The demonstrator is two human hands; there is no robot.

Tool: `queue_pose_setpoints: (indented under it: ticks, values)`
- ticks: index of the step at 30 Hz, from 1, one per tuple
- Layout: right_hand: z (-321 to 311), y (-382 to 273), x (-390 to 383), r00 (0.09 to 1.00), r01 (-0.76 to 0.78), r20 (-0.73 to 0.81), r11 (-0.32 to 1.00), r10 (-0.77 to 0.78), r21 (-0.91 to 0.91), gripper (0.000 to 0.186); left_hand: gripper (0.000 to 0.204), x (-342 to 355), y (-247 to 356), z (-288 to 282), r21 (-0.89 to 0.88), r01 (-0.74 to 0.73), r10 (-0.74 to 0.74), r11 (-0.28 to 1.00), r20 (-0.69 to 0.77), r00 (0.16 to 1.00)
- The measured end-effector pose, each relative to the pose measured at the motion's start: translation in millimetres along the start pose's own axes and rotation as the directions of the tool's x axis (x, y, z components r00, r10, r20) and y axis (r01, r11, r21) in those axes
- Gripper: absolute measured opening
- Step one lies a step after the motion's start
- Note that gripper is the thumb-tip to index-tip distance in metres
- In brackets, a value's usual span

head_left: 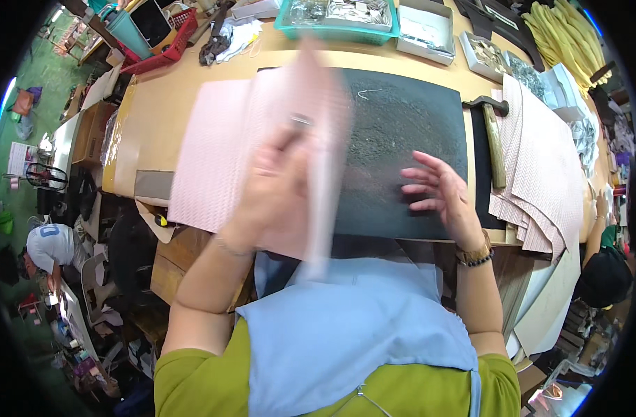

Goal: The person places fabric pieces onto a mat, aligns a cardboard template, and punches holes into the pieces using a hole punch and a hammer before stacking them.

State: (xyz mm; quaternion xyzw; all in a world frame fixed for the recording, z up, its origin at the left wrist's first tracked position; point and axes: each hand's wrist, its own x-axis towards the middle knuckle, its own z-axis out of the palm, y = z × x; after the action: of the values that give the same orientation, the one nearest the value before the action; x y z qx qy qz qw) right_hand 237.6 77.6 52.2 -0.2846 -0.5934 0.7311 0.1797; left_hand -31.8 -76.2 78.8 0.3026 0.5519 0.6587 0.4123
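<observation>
My left hand (pixel 276 184) grips a pink woven-textured sheet (pixel 290 90), raised on edge and blurred by motion. Beneath and beside it, a similar pink sheet (pixel 206 146) lies on the left part of the table. My right hand (pixel 443 194) hovers with spread fingers over a worn black mat (pixel 408 125), holding nothing. A hammer (pixel 497 139) with a wooden handle rests right of the mat. Farther right sits a fanned stack of pink textured sheets (pixel 540 174). A thin, pale, bent strip (pixel 370 91) lies near the mat's far edge.
Along the table's far side stand a teal basket (pixel 335 31) of small bagged parts, white boxes (pixel 426 31) and a red basket (pixel 186 35). Yellow material (pixel 565 38) is heaped at the far right. A person (pixel 50 247) bends over at left; another person's arm (pixel 596 229) shows at right.
</observation>
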Motion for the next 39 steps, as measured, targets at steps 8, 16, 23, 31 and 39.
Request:
queue_pose_setpoints:
  ticks: [8,16,23,31,39]
  values:
    - [5,10,-2,0.970,-0.155,-0.203,0.983,0.133,-0.097,0.075,0.020,22,-48,-3,0.304,-0.119,0.102,0.945,0.071,0.992]
    - [-71,26,-19,0.913,-0.061,-0.406,0.966,-0.048,-0.250,0.065,0.030,26,-37,-109,0.805,0.090,0.139,0.587,-0.210,0.968]
    - [-66,38,-28,0.869,-0.107,-0.491,0.941,-0.068,-0.321,0.061,0.027,12,-34,-84,0.799,0.150,0.165,0.582,-0.296,0.941]
    - [-61,27,-28,0.864,-0.141,-0.498,0.908,-0.081,-0.394,0.065,0.018,10,-41,-92,0.765,0.005,0.255,0.644,-0.221,0.941]
    - [-64,27,-28,0.883,-0.153,-0.463,0.888,-0.074,-0.434,0.061,0.016,15,-50,-106,0.699,0.066,0.149,0.712,-0.242,0.959]
